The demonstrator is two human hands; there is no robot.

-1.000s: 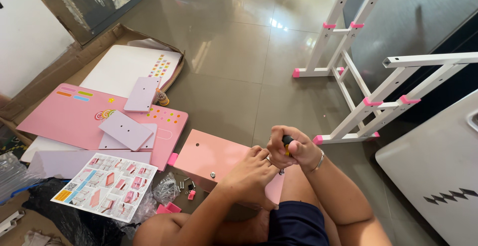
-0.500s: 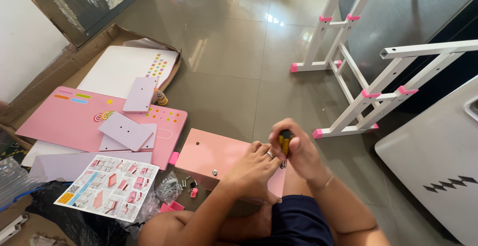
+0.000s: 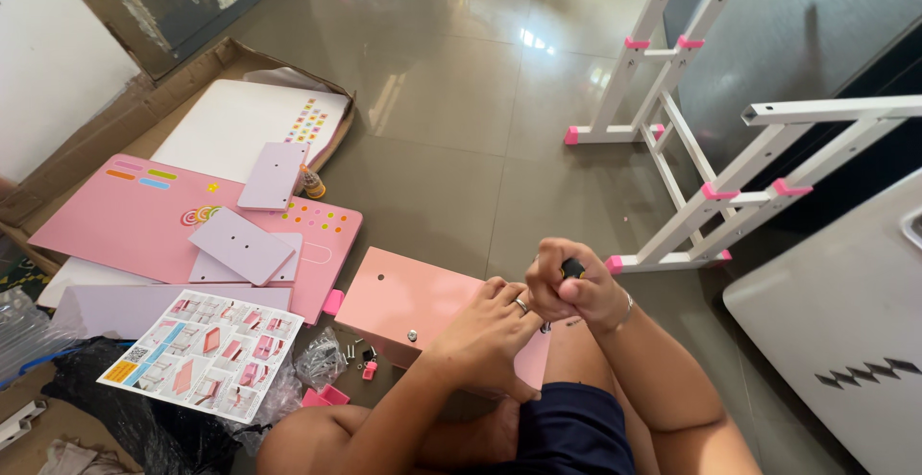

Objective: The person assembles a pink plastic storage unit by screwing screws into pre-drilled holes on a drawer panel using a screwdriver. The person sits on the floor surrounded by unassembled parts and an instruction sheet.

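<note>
The right hand (image 3: 574, 288), clenched on the screwdriver (image 3: 570, 269), has dropped from raised to upright over the pink panel (image 3: 408, 302) on the lap, the left hand (image 3: 485, 336) pressing it flat, so driving can begin.

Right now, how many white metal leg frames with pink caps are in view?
2. One white metal leg frame stands farther back on the grey tiled floor, top right; the other frame lies nearer, just beyond the right hand. Both run off-frame; more may be hidden.
</note>
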